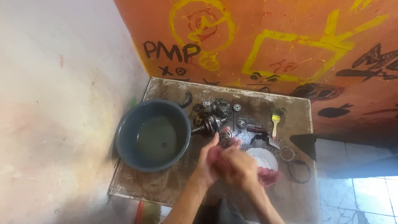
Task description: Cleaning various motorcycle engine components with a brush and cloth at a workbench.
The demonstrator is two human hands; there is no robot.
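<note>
Both forearms come up from the bottom edge of the frame and meet just below centre. The left hand [208,162] and the right hand [239,166] are pressed together, fingers curled and closed around a reddish-pink rag [265,175], which is bunched between the palms and spills out toward the lower right. Looks like there's a small dark metal bit [227,139] poking up at the fingertips, but it's too blurry to say what it is or which hand has it.

Room-wise: plain whitish wall [58,103] fills the left side, and an orange wall [290,45] with yellow and black scribbles runs across the top and right. Pale floor tiles [356,195] show in the lower right corner.

The grimy desk [166,182] sits in the middle. On its left part is a big blue-grey basin [153,135] with murky liquid. Just right of it, above the hands, is a pile of greasy engine parts [213,114], a shaft and bearings. A white dish [263,157] sits right behind the hands, a yellow-handled brush [275,120] is further right, and some ring gaskets [298,170] lie near the right edge.
</note>
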